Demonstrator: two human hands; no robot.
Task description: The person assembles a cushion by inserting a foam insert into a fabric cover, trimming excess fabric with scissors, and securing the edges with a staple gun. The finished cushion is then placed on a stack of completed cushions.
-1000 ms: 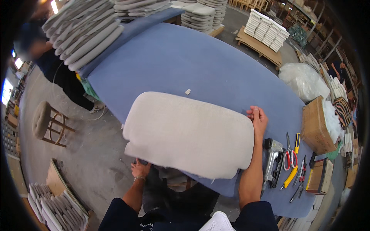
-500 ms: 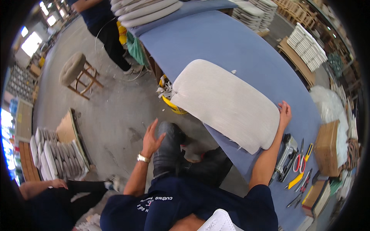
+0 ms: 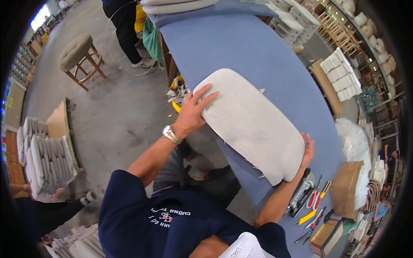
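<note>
The pale cushion (image 3: pixel 254 127) lies with its smooth face up on the blue table (image 3: pixel 215 47), and its left end seems to reach a little over the table's edge. Its long axis runs in a slant, from the far left end down to the near right end, and the two hands are at these opposite ends, so the cushion is between them.

At the cushion's left end is the left hand (image 3: pixel 193 109), with a watch (image 3: pixel 171 134) on its wrist. Its fingers are spread on the top face, but the thumb is hidden, so I cannot tell if it pinches the rim or only rests there. At the cushion's right end is the right hand (image 3: pixel 308 150); its fingers are extended and not clenched, and they lie along the end edge. Both hands touch the cushion, so neither one is nearer to it.

Loose threads hang from the cushion's near long side, and a notch shows at its near right corner, just beside the right forearm. To the right of the cushion, beyond this forearm, are a staple gun (image 3: pixel 301 191), scissors (image 3: pixel 314 200) and a yellow knife (image 3: pixel 306 217). Just beside its far long side there is a small white scrap (image 3: pixel 262 90).
</note>
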